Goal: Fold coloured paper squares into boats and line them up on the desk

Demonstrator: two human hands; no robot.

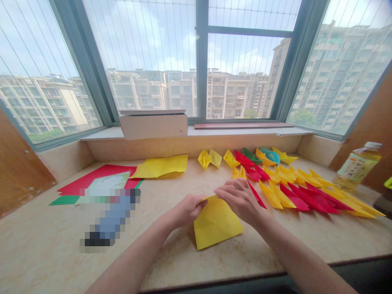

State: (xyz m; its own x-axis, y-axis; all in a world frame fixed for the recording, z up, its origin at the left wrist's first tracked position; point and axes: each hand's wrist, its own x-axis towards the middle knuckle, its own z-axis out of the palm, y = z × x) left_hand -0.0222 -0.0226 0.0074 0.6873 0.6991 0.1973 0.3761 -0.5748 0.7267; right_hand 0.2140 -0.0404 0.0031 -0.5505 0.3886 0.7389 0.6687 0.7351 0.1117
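Note:
A folded sheet of yellow paper [218,226] lies on the stone ledge in front of me, its crease lines faintly showing. My left hand [189,209] pinches its upper left corner between thumb and fingers. Over the upper right edge, my right hand [240,199] has its fingers bent and pressed on the paper; the thumb side is partly hidden. Just beyond and to the right stand rows of folded paper boats, among them a yellow boat [271,195] and a red boat [312,198].
Back left lie a loose yellow sheet [162,166], red sheets [101,175] and a green sheet [65,200]. A blurred-out object [112,220] is left of my arm. A drink bottle [358,165] stands far right. A white box [154,125] sits on the windowsill [211,131].

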